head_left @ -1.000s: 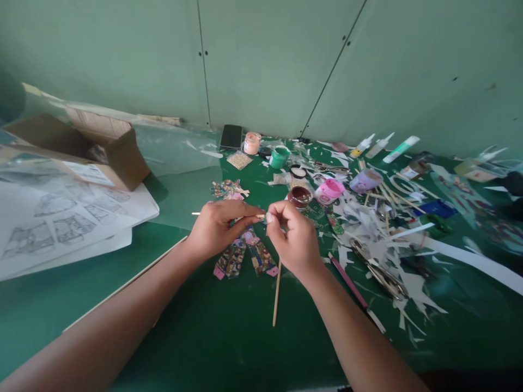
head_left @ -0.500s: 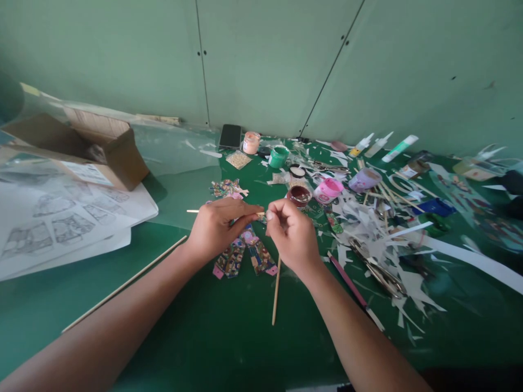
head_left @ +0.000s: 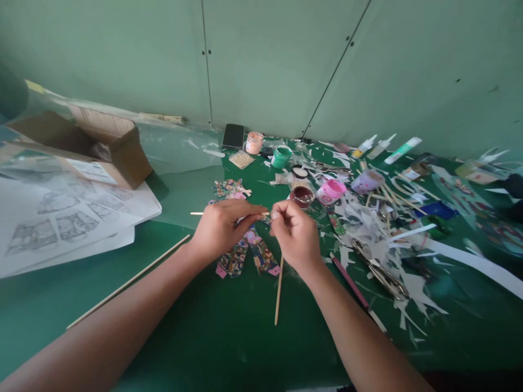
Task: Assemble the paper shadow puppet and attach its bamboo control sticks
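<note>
My left hand point(head_left: 224, 224) is closed round a thin wooden stick point(head_left: 196, 213); one end sticks out on the left, the tip between thumb and forefinger. My right hand point(head_left: 297, 237) pinches close to that tip, its fingers curled; whatever lies between them is too small to make out. Under both hands a patterned cut-out figure point(head_left: 265, 256) with pink ends lies on the green table, its middle covered. Another wooden stick point(head_left: 278, 294) lies below my right hand, and a longer wooden stick point(head_left: 126, 283) runs beside my left forearm.
Paint jars, among them a pink jar point(head_left: 331, 191) and a green jar point(head_left: 281, 157), stand beyond my hands. Scissors point(head_left: 382, 272), a purple-handled knife point(head_left: 350, 280) and white paper scraps point(head_left: 363, 218) lie right. An open cardboard box point(head_left: 133, 160) sits left on printed drawings point(head_left: 24, 239).
The view has shifted slightly, so everything sits a little further right in the picture. Both hands keep the same pinched pose at the stick's tip.
</note>
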Demonstrator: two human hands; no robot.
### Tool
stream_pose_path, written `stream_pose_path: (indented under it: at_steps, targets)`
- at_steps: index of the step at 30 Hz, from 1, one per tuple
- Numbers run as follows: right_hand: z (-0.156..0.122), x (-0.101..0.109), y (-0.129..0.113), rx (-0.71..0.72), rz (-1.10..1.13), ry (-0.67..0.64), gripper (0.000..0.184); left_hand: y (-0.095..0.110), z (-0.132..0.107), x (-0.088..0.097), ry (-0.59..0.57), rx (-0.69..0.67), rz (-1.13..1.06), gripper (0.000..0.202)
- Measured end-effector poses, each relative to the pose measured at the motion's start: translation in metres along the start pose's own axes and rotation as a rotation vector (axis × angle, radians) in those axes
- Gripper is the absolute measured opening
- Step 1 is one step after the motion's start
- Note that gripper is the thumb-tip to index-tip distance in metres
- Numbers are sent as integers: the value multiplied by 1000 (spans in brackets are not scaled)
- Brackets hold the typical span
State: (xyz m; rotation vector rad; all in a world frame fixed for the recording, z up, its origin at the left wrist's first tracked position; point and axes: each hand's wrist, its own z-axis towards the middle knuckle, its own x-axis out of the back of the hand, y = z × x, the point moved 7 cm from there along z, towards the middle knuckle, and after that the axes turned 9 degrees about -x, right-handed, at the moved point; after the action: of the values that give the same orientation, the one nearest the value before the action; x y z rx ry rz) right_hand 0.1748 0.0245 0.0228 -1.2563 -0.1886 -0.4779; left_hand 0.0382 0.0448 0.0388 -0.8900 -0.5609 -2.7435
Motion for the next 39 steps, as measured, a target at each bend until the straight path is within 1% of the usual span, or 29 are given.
stream_pose_path:
  at_steps: [10,13,15,20,24,30,35,39]
  targets:
    - [0,-3,2,-66,68,-53,11,4,2,8,30,-57,18,10]
    - [-1,-7,2,-90,103,-78,12,3,3,10,55,-37,-11,10]
    - [-1,-8,3,-94,113,-67,13,0,2,10,59,-1,-33,11]
    - [1,-3,3,-24,67,12,15,-9,-1,5,-24,67,-8,13]
    - [3,3,2,11,55,43,13,-13,-3,5,-31,95,9,15]
    - [2,6,-3,63,46,47,13,-11,-3,4,-42,91,16,16]
    - [2,6,-4,71,3,51,15,-8,0,4,-59,94,-6,19]
    - [0,7,-10,128,-42,64,14,-6,3,5,-101,95,-26,21]
